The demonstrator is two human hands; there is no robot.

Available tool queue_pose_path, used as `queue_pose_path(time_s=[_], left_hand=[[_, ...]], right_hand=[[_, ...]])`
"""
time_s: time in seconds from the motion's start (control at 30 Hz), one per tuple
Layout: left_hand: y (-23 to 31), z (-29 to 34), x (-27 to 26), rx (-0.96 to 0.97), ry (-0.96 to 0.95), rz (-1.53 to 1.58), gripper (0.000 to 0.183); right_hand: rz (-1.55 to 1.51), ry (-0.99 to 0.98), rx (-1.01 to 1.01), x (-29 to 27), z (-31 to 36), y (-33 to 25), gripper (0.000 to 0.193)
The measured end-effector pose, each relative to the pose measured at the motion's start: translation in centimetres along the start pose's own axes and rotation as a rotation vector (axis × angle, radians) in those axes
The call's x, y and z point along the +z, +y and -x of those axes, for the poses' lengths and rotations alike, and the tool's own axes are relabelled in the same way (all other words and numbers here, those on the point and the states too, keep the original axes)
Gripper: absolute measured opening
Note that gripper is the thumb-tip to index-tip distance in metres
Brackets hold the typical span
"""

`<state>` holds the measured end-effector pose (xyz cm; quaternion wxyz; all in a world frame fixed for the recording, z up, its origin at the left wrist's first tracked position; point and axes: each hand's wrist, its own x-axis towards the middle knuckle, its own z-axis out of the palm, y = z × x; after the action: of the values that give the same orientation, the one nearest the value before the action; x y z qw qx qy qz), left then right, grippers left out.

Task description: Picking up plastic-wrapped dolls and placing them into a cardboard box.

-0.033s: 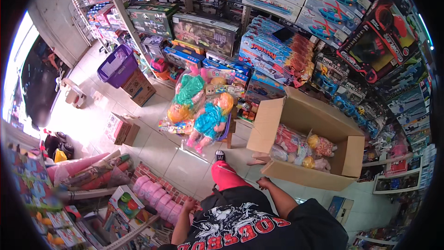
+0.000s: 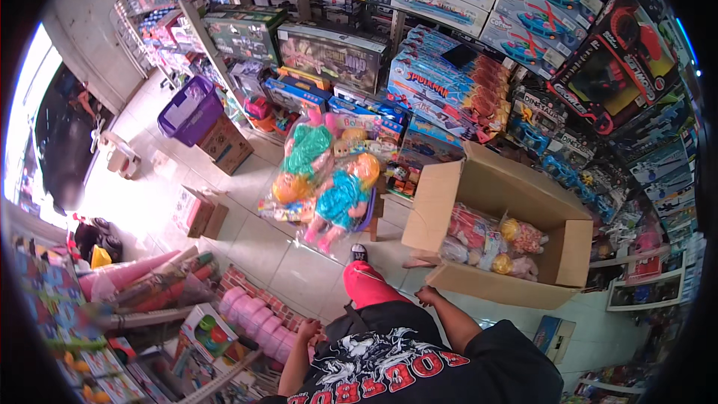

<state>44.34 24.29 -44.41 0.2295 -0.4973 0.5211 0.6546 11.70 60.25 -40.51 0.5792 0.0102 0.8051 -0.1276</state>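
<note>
My left hand hangs low beside my shirt, near a row of pink rolls; its fingers are too small to make out. At my right side, my right hand is curled closed with nothing visible in it, close to the near side of a large open cardboard box. Inside that box lie several dolls in clear wrap. Ahead of my foot, a bagged doll in green and a bagged doll in turquoise rest on a purple basket. Neither hand touches the dolls.
Shelves packed with boxed toys rise along the far side and right. A purple crate stands on a carton at the left. A small open carton sits on the tiled floor. Wrapped rolls lie lower left.
</note>
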Motion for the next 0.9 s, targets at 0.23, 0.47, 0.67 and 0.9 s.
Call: queue_pose_path(time_s=[0.23, 0.47, 0.67, 0.9], left_hand=[[12.5, -1.5, -5.7, 0.111, 0.087, -0.147, 0.031], [20.0, -4.0, -10.8, 0.024, 0.124, -0.193, 0.034], [19.8, -10.0, -17.8, 0.36, 0.158, -0.65, 0.022], [29.3, -16.3, -21.3, 0.836, 0.233, -0.457, 0.021]], right_hand=[[0.059, 0.214, -0.04, 1.5, -2.6, -6.1, 0.039], [-0.232, 0.102, 0.008, 0.5, -2.6, -8.5, 0.036], [-0.432, 0.152, 0.036, 1.4, -2.7, -12.1, 0.033], [-0.942, 0.428, -0.08, 1.3, -1.3, -19.5, 0.026]])
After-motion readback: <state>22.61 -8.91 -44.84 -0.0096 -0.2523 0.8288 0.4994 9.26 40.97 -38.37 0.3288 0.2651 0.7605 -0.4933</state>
